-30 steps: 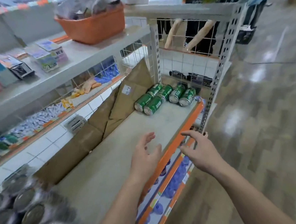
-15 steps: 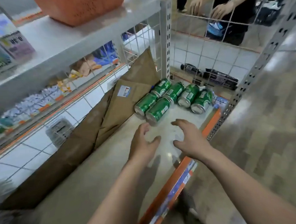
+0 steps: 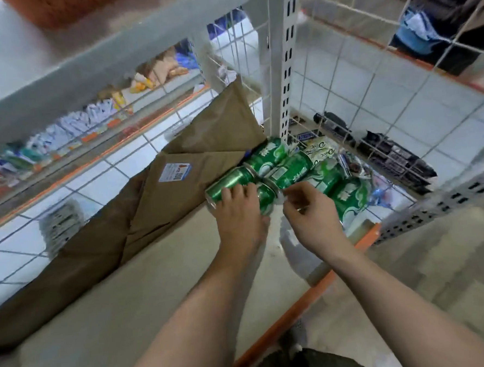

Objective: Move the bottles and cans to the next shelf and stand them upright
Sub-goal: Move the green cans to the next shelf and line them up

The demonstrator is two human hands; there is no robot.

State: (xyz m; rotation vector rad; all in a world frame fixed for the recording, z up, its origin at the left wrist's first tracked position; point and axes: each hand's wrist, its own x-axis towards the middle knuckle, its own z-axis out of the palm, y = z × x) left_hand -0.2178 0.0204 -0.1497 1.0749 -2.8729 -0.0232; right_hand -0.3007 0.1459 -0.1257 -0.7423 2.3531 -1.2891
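Several green cans lie on their sides in the far right corner of the shelf board (image 3: 130,317). My left hand (image 3: 240,214) lies over the front two, fingers on the leftmost can (image 3: 229,181), palm covering the can beside it (image 3: 264,201). My right hand (image 3: 311,216) has curled fingers touching the end of a middle can (image 3: 291,169); whether it holds it is unclear. More cans (image 3: 346,196) lie to the right of that hand.
Folded brown cardboard (image 3: 204,146) leans against the wire mesh back, touching the cans. A white slotted post (image 3: 279,67) stands just behind them. Snack packets (image 3: 318,147) sit beyond the mesh. The upper shelf (image 3: 57,52) overhangs at left. An orange front edge (image 3: 307,295) borders the board.
Both hands have moved forward over the shelf and reached the cans; the left hand has closed over the front cans. The view has come closer to the corner.
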